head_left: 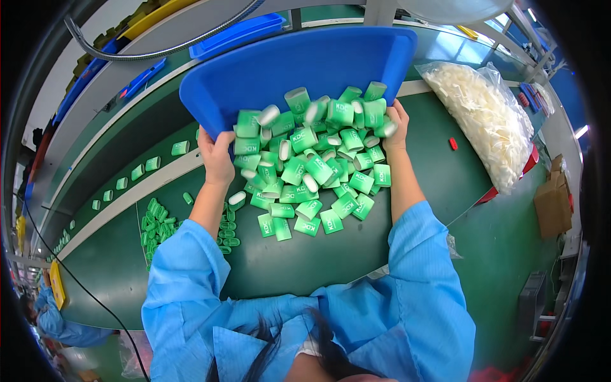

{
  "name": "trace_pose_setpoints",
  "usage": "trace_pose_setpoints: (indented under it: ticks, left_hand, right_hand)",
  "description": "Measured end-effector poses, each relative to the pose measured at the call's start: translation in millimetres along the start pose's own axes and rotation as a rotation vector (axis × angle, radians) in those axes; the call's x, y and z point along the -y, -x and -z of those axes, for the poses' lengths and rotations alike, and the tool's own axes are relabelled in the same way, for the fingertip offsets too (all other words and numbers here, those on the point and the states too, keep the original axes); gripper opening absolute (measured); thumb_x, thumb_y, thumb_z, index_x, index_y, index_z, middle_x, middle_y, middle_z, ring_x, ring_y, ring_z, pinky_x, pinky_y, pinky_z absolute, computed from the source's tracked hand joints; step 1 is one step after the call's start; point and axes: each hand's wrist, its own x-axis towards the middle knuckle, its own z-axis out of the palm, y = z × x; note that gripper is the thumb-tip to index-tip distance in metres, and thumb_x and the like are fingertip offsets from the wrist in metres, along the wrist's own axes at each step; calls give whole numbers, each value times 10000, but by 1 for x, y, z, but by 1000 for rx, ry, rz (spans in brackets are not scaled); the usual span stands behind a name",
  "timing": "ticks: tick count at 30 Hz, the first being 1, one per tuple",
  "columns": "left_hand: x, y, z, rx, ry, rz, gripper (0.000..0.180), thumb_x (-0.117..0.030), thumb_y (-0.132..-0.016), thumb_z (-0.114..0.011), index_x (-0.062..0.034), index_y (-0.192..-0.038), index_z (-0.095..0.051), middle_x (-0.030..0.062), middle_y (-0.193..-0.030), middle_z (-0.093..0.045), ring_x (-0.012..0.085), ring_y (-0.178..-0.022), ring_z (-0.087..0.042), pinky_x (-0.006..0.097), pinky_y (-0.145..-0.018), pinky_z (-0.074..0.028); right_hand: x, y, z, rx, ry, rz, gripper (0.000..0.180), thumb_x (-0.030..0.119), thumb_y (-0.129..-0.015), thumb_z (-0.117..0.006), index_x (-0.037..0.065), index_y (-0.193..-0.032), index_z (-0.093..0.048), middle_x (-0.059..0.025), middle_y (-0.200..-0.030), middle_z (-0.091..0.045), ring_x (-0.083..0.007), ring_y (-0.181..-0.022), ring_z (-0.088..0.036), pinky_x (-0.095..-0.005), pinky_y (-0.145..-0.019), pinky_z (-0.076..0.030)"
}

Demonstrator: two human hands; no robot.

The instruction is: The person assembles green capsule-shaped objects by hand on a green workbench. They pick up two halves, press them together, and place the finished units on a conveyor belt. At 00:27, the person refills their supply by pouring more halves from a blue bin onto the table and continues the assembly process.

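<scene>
My left hand [217,156] and right hand [396,124] each clamped a near corner of the blue tray [286,63], fingers curled under its rim, holding it tilted toward me. The green and white casings [312,165] spilled off its edge onto the green mat [305,254]. I judged that keeping both corners level would spread them evenly. A pile of small green rings [156,226] lay just left; a bag of white parts [487,121] sat right.

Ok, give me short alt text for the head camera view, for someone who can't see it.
Seen from above, a person in a blue coat grips a tilted blue tray with the left hand and right hand, with small green and white cases spilling onto a green table. A clear bag of white parts lies at right.
</scene>
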Motion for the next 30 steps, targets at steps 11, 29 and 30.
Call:
trace_pose_setpoints:
  ticks: [11, 29, 30]
  left_hand:
    - [-27, 25, -27, 558, -472, -141, 238, -55, -792, -589, -24, -1027, -566, 89, -1044, -598, 181, -987, -552, 292, -849, -420]
    - [-46, 22, -66, 800, -921, -901, 542, -134, -669, -713, -162, -1183, -545, 108, -1258, -480, 365, -1210, -421, 564, -1029, -252]
    - [-56, 19, -59, 743, -889, -881, 537, -147, -666, -711, -164, -1177, -548, 102, -1256, -482, 359, -1219, -416, 572, -1026, -248]
  right_hand:
    - [7, -15, 55, 207, 449, 100, 343, 40, -795, -543, -17, -1132, -571, -78, -1053, -600, -161, -933, -572, -274, -818, -447]
    - [72, 15, 5, 248, 274, 266, 200, 168, -840, -631, -30, -867, -635, -49, -689, -608, -91, -639, -536, -244, -582, -415]
    - [74, 15, 2, 241, 328, 313, 199, 168, -841, -631, -31, -861, -635, -48, -681, -606, -90, -631, -533, -244, -576, -413]
